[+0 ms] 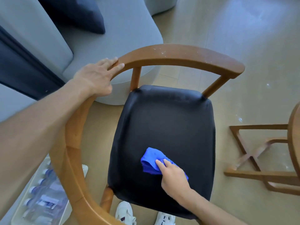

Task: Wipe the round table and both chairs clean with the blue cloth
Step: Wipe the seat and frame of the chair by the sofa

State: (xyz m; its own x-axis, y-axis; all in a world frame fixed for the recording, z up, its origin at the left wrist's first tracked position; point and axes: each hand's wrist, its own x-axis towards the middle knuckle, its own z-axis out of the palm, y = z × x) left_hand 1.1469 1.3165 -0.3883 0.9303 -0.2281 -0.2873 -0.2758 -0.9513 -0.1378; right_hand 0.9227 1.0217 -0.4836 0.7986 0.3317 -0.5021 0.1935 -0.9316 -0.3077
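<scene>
- Right now the blue cloth [151,161] is lying bunched on the near part of the black seat cushion [164,127], and I am pressing it down with my right hand [174,177], fingers spread flat on top of it rather than clenched around it.
- My left hand [95,77] is gripping the curved wooden backrest rail [170,56] of the chair, fingers wrapping over its top edge.
- White specks are showing on that rail.
- Beside the chair, a grey sofa [113,38] is carrying a dark cushion [78,13].
- At the right edge, the round table [293,135] and its wooden base are standing on the floor.
- Bottled water [43,197] is sitting at lower left, near my white sneakers [125,213].
</scene>
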